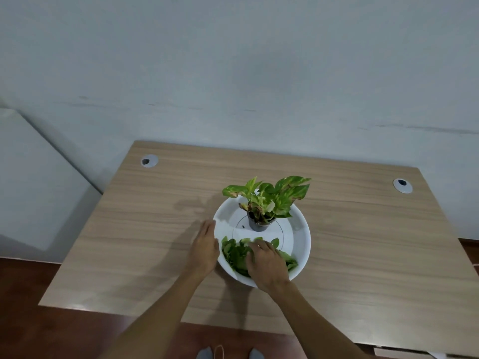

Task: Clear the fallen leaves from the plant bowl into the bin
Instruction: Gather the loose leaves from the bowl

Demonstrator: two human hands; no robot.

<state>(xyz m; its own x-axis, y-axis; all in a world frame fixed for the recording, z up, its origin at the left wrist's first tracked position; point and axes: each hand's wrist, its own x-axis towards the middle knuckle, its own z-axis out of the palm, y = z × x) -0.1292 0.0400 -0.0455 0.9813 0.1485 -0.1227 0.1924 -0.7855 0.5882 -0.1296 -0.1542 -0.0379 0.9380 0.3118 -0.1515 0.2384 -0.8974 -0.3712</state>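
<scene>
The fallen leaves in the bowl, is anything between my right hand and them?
Nothing visible is in the way. The right hand already rests on the fallen leaves in the near part of the white bowl. The potted plant stands behind them, and the left hand is at the bowl's outer rim.

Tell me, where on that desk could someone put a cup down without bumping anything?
The light wooden desk is bare to the right of the white round bowl, out to the round grey cable hole, and on the far left near the other hole. It is crowded at the bowl's near side: loose green leaves, left hand, right hand.
</scene>
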